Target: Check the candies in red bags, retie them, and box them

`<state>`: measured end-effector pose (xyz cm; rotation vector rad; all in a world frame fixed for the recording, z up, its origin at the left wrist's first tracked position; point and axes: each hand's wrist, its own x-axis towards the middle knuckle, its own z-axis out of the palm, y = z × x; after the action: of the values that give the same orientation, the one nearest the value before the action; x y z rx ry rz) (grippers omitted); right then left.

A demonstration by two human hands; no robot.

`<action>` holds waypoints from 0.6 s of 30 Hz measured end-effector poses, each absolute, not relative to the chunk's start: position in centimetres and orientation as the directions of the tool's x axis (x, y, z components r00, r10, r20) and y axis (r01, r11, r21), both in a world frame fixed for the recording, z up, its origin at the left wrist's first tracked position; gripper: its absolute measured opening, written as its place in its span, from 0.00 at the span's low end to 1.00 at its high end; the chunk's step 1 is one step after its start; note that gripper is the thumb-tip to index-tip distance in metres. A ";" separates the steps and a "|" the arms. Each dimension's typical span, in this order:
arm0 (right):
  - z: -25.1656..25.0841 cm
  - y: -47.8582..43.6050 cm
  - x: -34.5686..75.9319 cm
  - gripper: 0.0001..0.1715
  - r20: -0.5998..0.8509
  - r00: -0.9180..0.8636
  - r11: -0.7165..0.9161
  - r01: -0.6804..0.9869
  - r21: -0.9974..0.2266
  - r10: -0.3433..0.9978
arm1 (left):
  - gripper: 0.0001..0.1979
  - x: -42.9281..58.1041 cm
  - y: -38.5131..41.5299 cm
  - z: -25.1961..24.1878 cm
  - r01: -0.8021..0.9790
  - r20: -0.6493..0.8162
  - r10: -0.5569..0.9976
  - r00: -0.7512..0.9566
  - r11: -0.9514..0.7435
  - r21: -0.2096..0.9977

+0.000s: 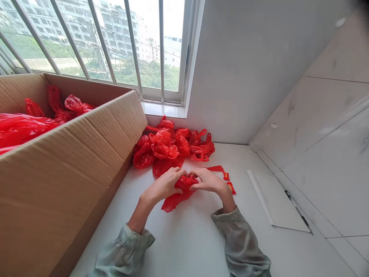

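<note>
A thin red plastic bag lies crumpled on the white tabletop between my two hands. My left hand grips its left side, fingers bent over the gathered plastic. On the opposite side, my right hand holds the bag with curled fingers. Part of the bag's top is hidden behind the fingers. Just beyond my hands, a pile of knotted red plastic bags rests against the wall. Small red packets with yellow print and a flat red piece lie right of my right hand.
A large cardboard box with more red bags inside stands at the left. A white notebook or paper pad lies to the right, with a black pen along its edge. Behind the pile is a barred window.
</note>
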<state>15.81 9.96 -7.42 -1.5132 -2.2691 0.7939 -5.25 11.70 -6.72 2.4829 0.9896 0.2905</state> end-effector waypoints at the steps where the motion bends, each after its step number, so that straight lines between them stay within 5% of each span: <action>1: -7.4 9.9 15.5 0.10 -0.054 -0.410 0.304 0.751 -0.586 0.910 | 0.15 -4.9 11.6 -6.9 0.590 0.028 0.684 0.729 -0.649 0.480; 5: -7.7 10.0 14.5 0.03 -0.067 -0.408 0.304 0.770 -0.561 0.910 | 0.10 -4.5 11.9 -7.7 0.590 0.020 0.676 0.737 -0.658 0.468; 18: -6.7 10.2 17.5 0.11 -0.060 -0.378 0.285 0.784 -0.552 0.924 | 0.06 -9.0 13.6 -5.2 0.623 0.012 0.726 0.688 -0.599 0.504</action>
<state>17.46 10.19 -6.67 -1.5643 -2.2856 0.7403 -9.02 13.60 -5.18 2.4320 1.0413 0.2968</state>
